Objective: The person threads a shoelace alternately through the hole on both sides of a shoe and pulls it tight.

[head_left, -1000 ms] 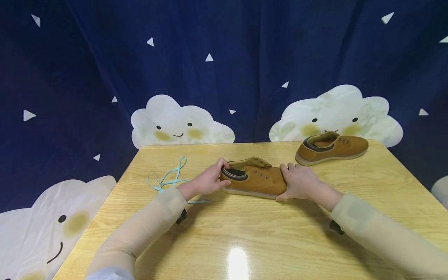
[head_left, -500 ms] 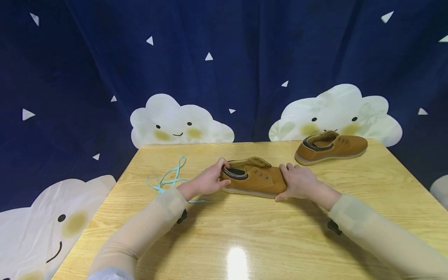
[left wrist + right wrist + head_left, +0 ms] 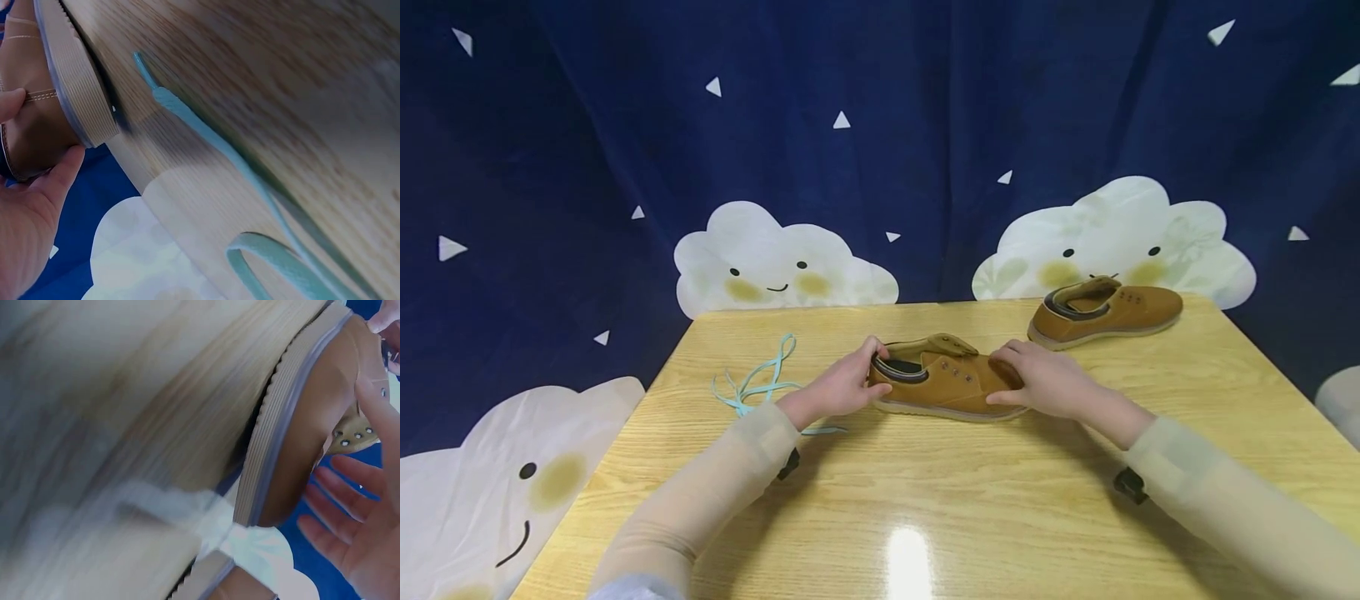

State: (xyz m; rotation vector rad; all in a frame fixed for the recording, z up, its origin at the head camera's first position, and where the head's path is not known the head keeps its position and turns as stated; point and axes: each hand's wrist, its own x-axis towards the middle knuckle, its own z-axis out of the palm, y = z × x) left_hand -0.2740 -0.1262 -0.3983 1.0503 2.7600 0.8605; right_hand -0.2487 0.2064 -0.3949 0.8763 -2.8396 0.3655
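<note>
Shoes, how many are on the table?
2. The near shoe is in the middle, the left hand gripping its heel and the right hand at its toe. The far shoe sits at the back right of the table.

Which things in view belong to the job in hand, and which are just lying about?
In the job, judging by where the hands are:
near brown shoe
left grip, holding its heel
right grip, at its toe

Apparently just lying about, held by neither grip:
light-blue lace, loose on the table
far brown shoe, toward the back right
</note>
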